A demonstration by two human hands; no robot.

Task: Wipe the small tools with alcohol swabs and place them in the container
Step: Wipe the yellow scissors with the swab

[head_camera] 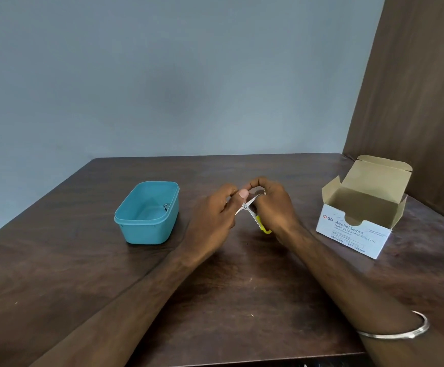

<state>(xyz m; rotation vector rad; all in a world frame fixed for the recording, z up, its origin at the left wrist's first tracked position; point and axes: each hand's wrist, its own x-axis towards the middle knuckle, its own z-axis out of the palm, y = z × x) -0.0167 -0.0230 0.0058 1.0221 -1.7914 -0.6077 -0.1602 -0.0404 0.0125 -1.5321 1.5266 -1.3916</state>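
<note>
Thin metal bangle [411,331] on right forearm, nearest camera. Dark wood-grain table [57,274], matte, faintly scuffed. Mid-table, both hands meet above surface: right hand [273,207] curled round yellow plastic handles of small scissors [250,210], steel blades crossed open at pivot; left hand [213,215] pinching one blade near tip, thumb on top. Swab itself not discernible. Left: teal plastic container [147,229], rounded rectangle, lipped rim, small metal tool [165,206] inside. Right: open white cardboard swab box [355,234], brown inner flaps.
</note>
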